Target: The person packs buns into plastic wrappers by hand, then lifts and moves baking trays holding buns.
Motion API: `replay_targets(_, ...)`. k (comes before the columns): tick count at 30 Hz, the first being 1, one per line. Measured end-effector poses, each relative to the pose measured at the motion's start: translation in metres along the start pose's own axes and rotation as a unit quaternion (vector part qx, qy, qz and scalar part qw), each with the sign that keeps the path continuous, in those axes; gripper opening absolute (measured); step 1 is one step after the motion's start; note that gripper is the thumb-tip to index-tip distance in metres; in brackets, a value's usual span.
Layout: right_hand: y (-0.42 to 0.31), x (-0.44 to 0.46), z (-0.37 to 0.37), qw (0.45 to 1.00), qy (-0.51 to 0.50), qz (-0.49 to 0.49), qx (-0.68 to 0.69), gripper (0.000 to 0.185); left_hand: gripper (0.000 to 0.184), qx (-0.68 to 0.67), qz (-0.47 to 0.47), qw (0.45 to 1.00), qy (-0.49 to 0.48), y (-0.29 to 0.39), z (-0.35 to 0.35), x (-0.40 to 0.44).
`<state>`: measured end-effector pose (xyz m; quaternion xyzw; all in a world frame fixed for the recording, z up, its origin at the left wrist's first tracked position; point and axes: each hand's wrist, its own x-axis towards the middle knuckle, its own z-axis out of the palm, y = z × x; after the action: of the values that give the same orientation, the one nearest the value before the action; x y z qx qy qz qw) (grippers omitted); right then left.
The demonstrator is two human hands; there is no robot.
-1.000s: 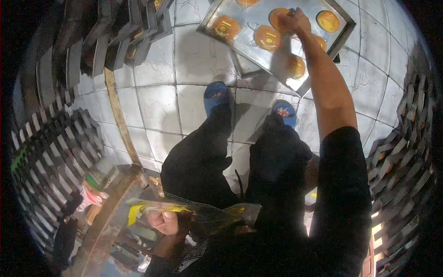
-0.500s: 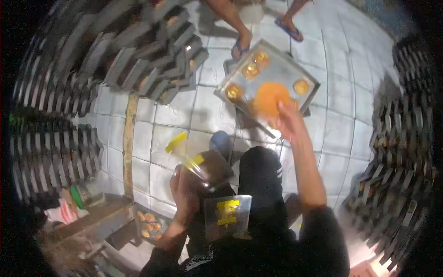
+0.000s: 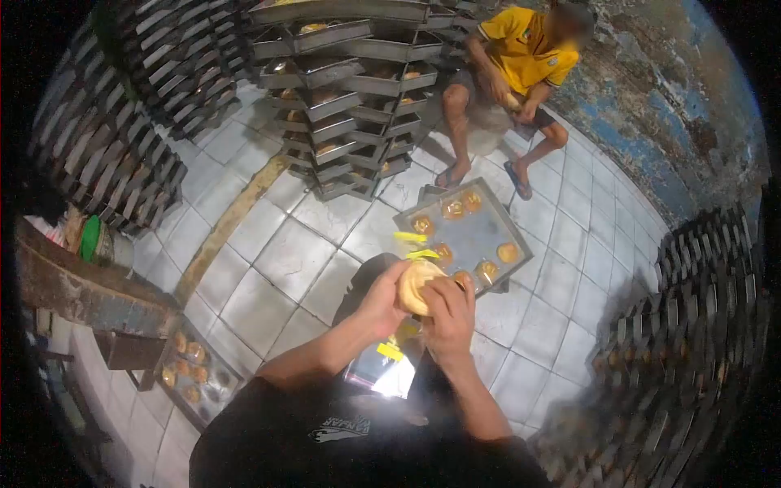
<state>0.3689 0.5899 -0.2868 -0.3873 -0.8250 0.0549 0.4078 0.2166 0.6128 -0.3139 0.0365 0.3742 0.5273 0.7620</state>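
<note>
Both my hands are around a round, pale bread bun point(image 3: 415, 286), held above my lap. My left hand point(image 3: 381, 302) grips its left side, with the thumb and fingers at the edge. My right hand point(image 3: 449, 319) has its fingers curled over the right side. Two yellow strips point(image 3: 411, 237) show just beyond the bun; what they are fixed to is hard to make out. A shiny clear plastic bag with a yellow label point(image 3: 390, 352) lies on my lap below the hands. Past my hands, a metal tray point(image 3: 508, 232) bears several glazed buns point(image 3: 453, 209).
Tall stacks of metal trays point(image 3: 325, 98) stand ahead, with more stacks point(image 3: 683, 325) on the right. A co-worker in a yellow shirt point(image 3: 521, 45) sits beyond the tray, hands around something pale. Another tray of buns point(image 3: 191, 358) lies at lower left beside a wooden bench point(image 3: 81, 276).
The bun has come from over the tray to my lap, and my left hand has joined my right on it. The view has tilted up, bringing in the co-worker.
</note>
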Motion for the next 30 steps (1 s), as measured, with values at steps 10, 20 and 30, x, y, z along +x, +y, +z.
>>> replay_targets(10, -0.022, 0.010, 0.030, 0.993, -0.119, 0.002, -0.005, 0.050, 0.041, 0.051, 0.163, 0.985, -0.028, -0.020, -0.033, -0.031)
replay_targets(20, -0.013, 0.046, 0.010, 0.974, -0.152, -0.013, 0.166, 0.026, 0.060, -0.129, 0.119, 0.984, -0.030, 0.008, -0.020, 0.017)
replay_targets(30, -0.059, 0.018, -0.021, 0.591, -0.413, 0.004, 0.693, 0.016, 0.064, -0.160, 0.136, 0.977, -0.024, 0.048, -0.050, 0.009)
